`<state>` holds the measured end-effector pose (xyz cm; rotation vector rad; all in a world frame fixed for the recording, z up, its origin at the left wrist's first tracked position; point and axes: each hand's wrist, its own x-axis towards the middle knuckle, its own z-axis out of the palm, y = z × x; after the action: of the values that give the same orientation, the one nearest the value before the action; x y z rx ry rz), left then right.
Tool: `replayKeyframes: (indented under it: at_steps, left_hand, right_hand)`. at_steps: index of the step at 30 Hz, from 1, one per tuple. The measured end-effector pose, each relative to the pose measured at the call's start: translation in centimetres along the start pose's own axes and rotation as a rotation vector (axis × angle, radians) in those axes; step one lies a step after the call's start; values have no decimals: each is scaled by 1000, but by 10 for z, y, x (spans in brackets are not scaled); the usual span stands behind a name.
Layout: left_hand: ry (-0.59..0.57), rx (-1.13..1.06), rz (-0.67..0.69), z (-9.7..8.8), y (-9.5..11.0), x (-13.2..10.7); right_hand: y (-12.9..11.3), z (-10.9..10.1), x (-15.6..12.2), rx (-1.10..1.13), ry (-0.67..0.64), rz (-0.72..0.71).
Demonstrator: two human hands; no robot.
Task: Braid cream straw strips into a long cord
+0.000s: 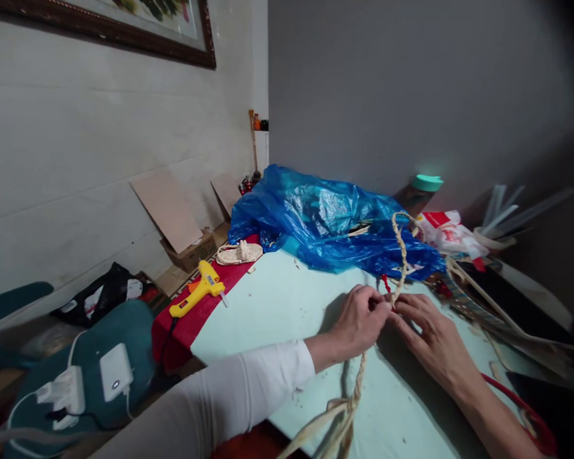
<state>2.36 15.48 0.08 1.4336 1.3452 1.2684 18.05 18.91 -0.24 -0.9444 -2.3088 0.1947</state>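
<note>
My left hand (pixel 358 320) and my right hand (pixel 430 338) meet over a pale green table (pixel 287 306), fingers pinched together on a braided straw cord (pixel 402 255). The cord loops upward from the fingers toward the blue plastic bag (pixel 325 220). Below the hands it runs down toward me and splits into loose flat straw strips (pixel 337 421) at the table's near edge. My left arm wears a white sleeve; my right forearm is bare.
A yellow glue gun (pixel 198 290) and a small woven sandal (pixel 239 253) lie on a red cloth (pixel 191 322) at the table's left. Cardboard boxes (pixel 186 245) sit by the wall. Flat strips and a red-and-white bag (pixel 452 233) clutter the right side. A charger (pixel 115 373) rests on a teal seat.
</note>
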Motion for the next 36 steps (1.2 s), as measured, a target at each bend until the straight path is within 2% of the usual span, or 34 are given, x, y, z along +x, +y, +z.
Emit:
replayKeyframes:
  at_steps: [6, 8, 11, 19, 22, 24, 30, 34, 36]
  left_hand:
    - [78, -41, 100, -1, 3, 2]
    - [83, -78, 97, 1, 2, 3]
    - [65, -138, 87, 4, -1, 4]
    - [80, -200, 19, 5, -1, 3]
    - [120, -197, 14, 3, 4, 3]
    - [135, -179, 11, -1, 6, 4]
    - [101, -240, 47, -8, 4, 5]
    - [1, -419, 11, -6, -2, 12]
    - [-45, -502, -37, -5, -4, 13]
  right_hand:
    - [-6, -2, -4, -163, 218, -72]
    - [-11, -5, -3, -242, 271, -77]
    - [-17, -11, 0, -395, 331, -158]
    - [-20, -6, 5, -537, 290, -254]
    - [-17, 0, 5, -550, 325, -194]
    - [-16, 3, 5, -448, 334, -127]
    - [-33, 1, 4, 159, 244, 165]
    - [-37, -2, 7, 342, 308, 317]
    - [-37, -2, 7, 340, 334, 325]
